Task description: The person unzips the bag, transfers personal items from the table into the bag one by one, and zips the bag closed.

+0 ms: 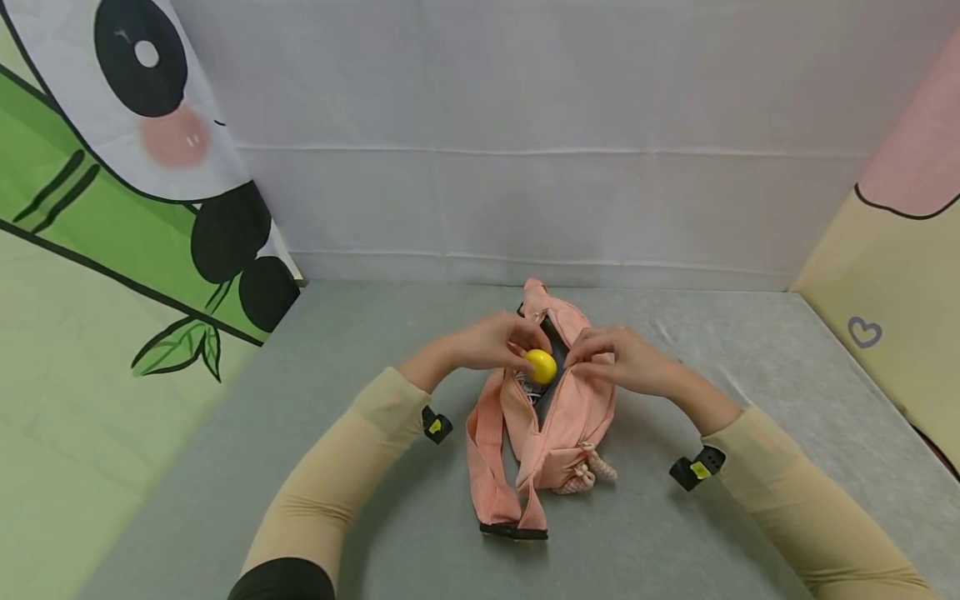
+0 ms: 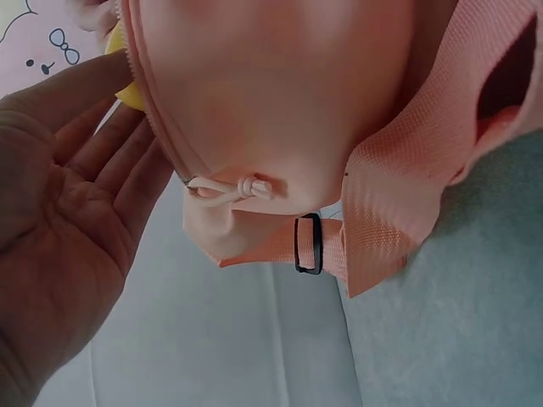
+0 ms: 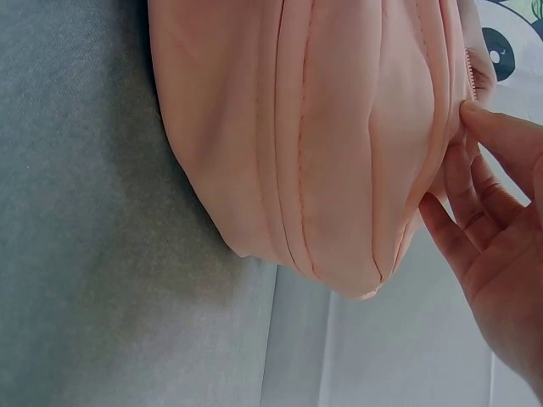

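A pink fabric bag (image 1: 581,417) lies on the grey table with its zipper undone and a dark lining showing. Between the thumb and fingers of my left hand (image 1: 498,342) is a smooth yellow ball (image 1: 540,367), held over the opening. In the left wrist view the bag's edge hides most of that ball (image 2: 129,95). My right hand (image 1: 632,362) pinches the right edge of the opening. The right wrist view shows its thumb and fingers on the zipper edge of the bag (image 3: 339,144). Something black-and-white patterned (image 1: 532,387) is partly visible inside.
The bag's pink strap (image 1: 487,467) loops toward the front of the grey table (image 1: 405,533). A knotted cord (image 1: 588,471) hangs at the bag's near right end. A pale cloth wall (image 1: 525,200) stands behind, with printed cartoon panels at left and right.
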{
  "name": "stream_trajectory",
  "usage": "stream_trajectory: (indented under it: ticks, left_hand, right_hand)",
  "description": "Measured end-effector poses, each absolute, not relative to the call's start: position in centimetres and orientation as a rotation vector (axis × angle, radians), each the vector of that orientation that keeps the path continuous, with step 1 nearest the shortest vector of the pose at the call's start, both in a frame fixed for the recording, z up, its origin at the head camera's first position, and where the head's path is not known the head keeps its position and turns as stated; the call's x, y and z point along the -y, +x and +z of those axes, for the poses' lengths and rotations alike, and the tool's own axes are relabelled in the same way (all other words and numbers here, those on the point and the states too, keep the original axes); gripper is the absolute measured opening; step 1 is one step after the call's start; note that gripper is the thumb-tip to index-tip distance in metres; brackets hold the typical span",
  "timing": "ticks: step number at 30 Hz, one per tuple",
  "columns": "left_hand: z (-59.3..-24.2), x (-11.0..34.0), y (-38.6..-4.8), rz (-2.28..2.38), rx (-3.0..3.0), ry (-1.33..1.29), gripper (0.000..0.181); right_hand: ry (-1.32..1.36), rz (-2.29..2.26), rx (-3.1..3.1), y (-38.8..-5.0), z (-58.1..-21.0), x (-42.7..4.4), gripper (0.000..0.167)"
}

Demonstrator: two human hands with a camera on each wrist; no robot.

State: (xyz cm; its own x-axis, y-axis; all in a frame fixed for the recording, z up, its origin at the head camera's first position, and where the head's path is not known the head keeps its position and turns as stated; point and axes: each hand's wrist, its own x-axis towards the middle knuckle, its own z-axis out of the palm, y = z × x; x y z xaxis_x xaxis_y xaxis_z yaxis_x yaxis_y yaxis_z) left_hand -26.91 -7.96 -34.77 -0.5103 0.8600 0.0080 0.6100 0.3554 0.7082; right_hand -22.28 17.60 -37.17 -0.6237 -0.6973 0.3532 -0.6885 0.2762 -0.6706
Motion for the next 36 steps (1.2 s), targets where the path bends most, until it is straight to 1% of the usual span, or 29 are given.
stream_trajectory:
  ticks: [9,20,28,36]
  left_hand:
    - [-35.5,7.4,-26.9,0.929,-2.119,1.328,0.028]
    - [-36.0,7.1,-26.5,0.800,-2.201,1.327,0.034]
    - [-36.3,7.2,-26.5,0.844,-2.252,1.353,0.032]
    - [-36.2,7.5,-26.5,0.897,-2.314,1.419,0.025]
  right_hand:
    - [-1.380,-1.291,-2.509,-22.2,-37.3,-17.4,0.013]
    - [-1.377,-1.303,-2.511,-21.5,-37.4,-17.1,0.013]
    - [-1.413,-1.318,-2.495,-21.6,-37.7,-17.2,0.015]
    - [-1.432,-1.324,-2.469,-21.7,-37.7,-17.4,0.015]
